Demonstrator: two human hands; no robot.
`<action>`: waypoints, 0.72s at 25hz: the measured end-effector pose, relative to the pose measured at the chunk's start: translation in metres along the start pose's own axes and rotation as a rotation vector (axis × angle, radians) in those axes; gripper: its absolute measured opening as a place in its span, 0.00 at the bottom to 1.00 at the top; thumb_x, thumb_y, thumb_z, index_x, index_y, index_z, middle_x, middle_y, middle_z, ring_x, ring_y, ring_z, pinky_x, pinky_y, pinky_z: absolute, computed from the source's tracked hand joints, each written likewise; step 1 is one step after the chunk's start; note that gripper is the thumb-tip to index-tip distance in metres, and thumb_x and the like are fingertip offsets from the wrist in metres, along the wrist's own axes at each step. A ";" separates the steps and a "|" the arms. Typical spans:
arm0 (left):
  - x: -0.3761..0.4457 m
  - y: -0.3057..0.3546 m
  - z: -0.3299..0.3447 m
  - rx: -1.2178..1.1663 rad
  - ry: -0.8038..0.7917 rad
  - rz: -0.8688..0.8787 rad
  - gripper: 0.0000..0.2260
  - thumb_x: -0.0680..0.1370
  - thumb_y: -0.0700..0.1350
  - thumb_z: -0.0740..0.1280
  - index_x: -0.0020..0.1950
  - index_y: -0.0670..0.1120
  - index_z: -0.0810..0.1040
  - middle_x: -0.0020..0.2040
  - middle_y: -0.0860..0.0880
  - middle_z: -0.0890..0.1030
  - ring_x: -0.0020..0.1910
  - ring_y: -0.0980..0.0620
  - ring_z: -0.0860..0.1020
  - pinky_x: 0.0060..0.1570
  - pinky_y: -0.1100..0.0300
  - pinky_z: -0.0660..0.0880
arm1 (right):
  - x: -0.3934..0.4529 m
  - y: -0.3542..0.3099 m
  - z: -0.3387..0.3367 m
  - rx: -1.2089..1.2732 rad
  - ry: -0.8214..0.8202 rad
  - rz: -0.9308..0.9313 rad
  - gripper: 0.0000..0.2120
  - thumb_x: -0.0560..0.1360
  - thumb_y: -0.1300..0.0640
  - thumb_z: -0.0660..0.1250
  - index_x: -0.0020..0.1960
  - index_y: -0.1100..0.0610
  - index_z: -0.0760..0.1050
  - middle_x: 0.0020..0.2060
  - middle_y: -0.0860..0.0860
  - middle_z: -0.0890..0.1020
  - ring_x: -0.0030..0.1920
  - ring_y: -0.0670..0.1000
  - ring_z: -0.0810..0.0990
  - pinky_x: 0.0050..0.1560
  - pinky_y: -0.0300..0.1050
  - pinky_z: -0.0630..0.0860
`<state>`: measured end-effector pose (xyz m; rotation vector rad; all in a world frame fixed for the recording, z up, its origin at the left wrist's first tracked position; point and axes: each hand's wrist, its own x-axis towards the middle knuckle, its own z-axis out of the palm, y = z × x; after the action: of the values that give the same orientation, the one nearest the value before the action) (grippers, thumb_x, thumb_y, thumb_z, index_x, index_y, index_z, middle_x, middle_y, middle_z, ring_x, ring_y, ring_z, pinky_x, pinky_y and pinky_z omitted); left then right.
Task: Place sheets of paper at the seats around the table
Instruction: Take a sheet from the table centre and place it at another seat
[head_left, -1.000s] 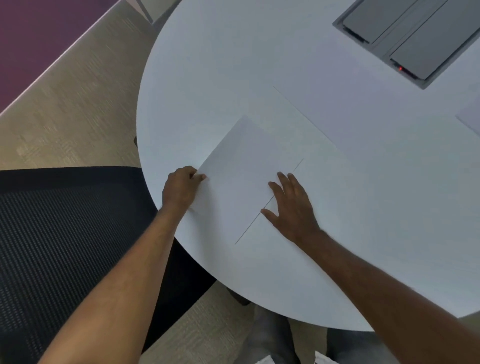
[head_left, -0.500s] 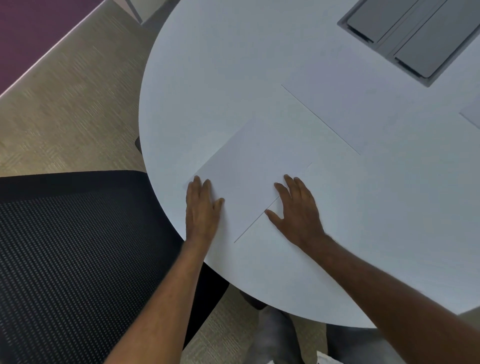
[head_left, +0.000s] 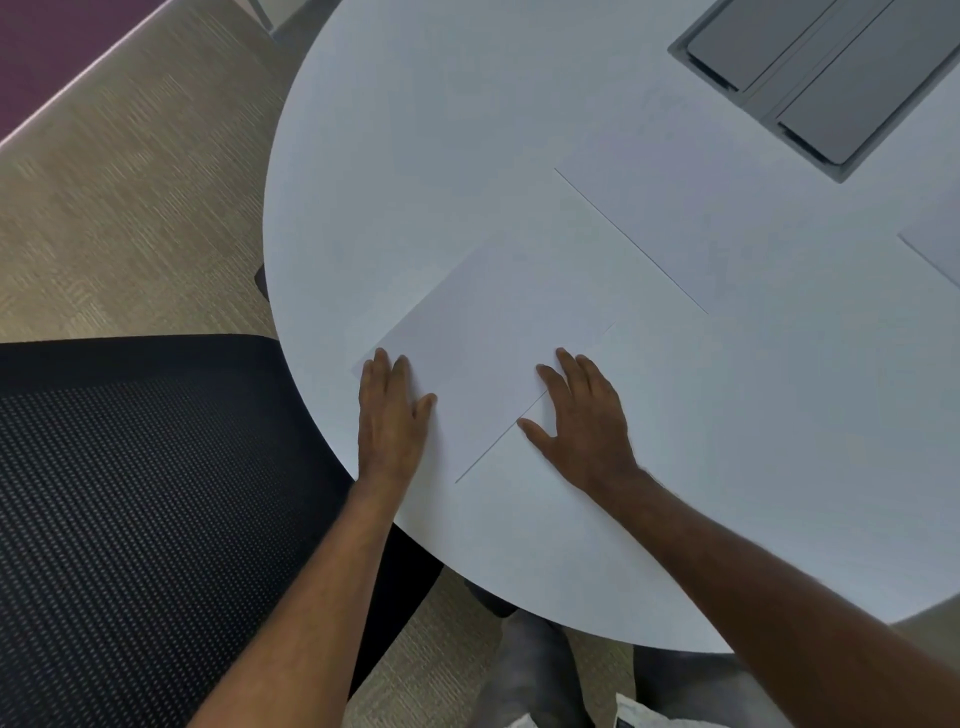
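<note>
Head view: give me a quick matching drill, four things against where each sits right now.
Things:
1. left hand
2. right hand
3. mesh chair
4. grey panel

Places:
A. set into the table, top right
B. flat on the sheet's right edge
C. left of the table, pushed up to its edge
D. flat on the sheet's left corner

Pairs: 1-D, 2-B, 3-C, 4-A

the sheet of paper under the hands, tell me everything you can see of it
The sheet of paper is plain white, blank, thin and uncreased as far as shows. It lies flat on the white round table, turned at an angle, near the edge beside the black mesh chair. The left hand lies flat on its near-left corner; the right hand rests flat across its near-right edge.
</note>
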<state>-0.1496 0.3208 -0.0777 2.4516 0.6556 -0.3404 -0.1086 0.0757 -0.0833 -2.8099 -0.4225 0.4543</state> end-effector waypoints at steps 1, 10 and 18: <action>0.000 0.001 -0.001 -0.002 -0.001 -0.007 0.28 0.84 0.46 0.66 0.81 0.43 0.59 0.85 0.44 0.51 0.84 0.46 0.46 0.80 0.49 0.54 | 0.001 0.000 -0.001 0.002 -0.008 -0.005 0.35 0.77 0.36 0.66 0.78 0.53 0.67 0.80 0.55 0.65 0.80 0.60 0.64 0.76 0.57 0.66; -0.006 0.061 0.021 -0.054 0.040 0.018 0.26 0.84 0.49 0.64 0.81 0.45 0.62 0.85 0.45 0.55 0.84 0.46 0.50 0.82 0.48 0.55 | 0.011 0.056 -0.040 0.281 0.023 -0.040 0.27 0.80 0.45 0.68 0.75 0.51 0.68 0.80 0.49 0.65 0.77 0.53 0.65 0.73 0.50 0.69; 0.015 0.210 0.093 -0.144 0.046 0.145 0.25 0.84 0.49 0.63 0.80 0.44 0.65 0.83 0.45 0.60 0.83 0.46 0.56 0.80 0.50 0.58 | 0.061 0.190 -0.113 0.345 0.096 0.048 0.21 0.80 0.51 0.70 0.71 0.56 0.72 0.71 0.52 0.74 0.71 0.55 0.73 0.69 0.53 0.74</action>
<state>-0.0361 0.1214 -0.0611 2.3584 0.4999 -0.1735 0.0308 -0.1036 -0.0532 -2.4982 -0.2302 0.3606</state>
